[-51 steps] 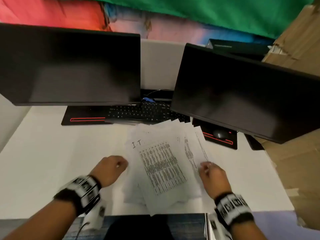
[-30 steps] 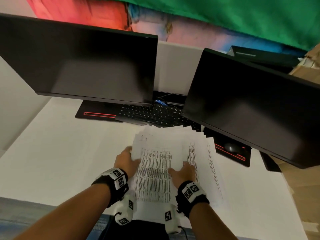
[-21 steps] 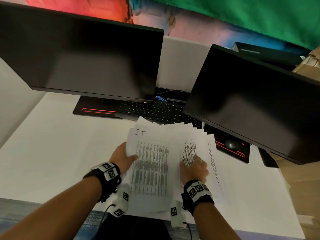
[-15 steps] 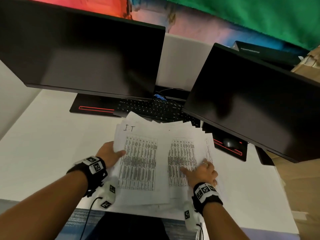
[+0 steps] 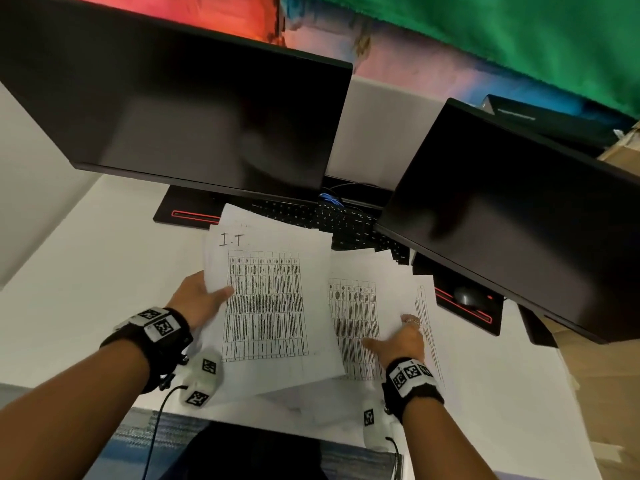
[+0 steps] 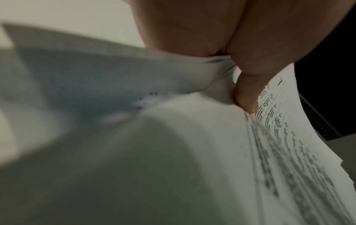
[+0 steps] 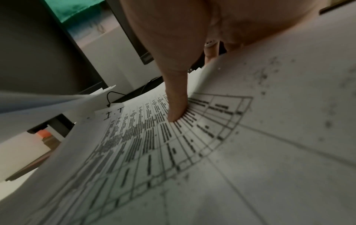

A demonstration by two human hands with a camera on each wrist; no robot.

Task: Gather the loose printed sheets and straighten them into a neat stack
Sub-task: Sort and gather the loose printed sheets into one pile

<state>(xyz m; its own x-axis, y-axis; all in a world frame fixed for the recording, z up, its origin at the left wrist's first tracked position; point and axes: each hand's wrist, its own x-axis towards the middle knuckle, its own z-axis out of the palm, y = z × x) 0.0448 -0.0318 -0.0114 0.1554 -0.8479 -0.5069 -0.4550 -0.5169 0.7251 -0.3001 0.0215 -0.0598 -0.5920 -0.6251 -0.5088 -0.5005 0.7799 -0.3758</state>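
White printed sheets with dense tables lie fanned on the white desk (image 5: 86, 271). My left hand (image 5: 207, 296) pinches the left edge of a raised bunch of sheets (image 5: 273, 306) headed "I.T". Its thumb (image 6: 246, 94) lies on top, and the paper (image 6: 173, 152) bends around it. My right hand (image 5: 398, 337) holds the right-hand sheets (image 5: 353, 317). There the thumb (image 7: 177, 106) presses on the printed table (image 7: 212, 152) and the fingers curl behind the paper's edge. More sheets stick out under both bunches toward the desk's front edge.
Two dark monitors (image 5: 194, 109) (image 5: 519, 216) hang over the back of the desk. A black keyboard (image 5: 332, 220) lies just beyond the sheets. At the right a mouse (image 5: 465, 295) sits on a red-trimmed pad. Cardboard (image 5: 616, 393) stands past the desk's right edge.
Both hands moved from the pile's middle to its sides. My left hand took the "I.T" bunch by its left edge and lifted it leftward, and my right hand slid right, uncovering a second printed sheet.
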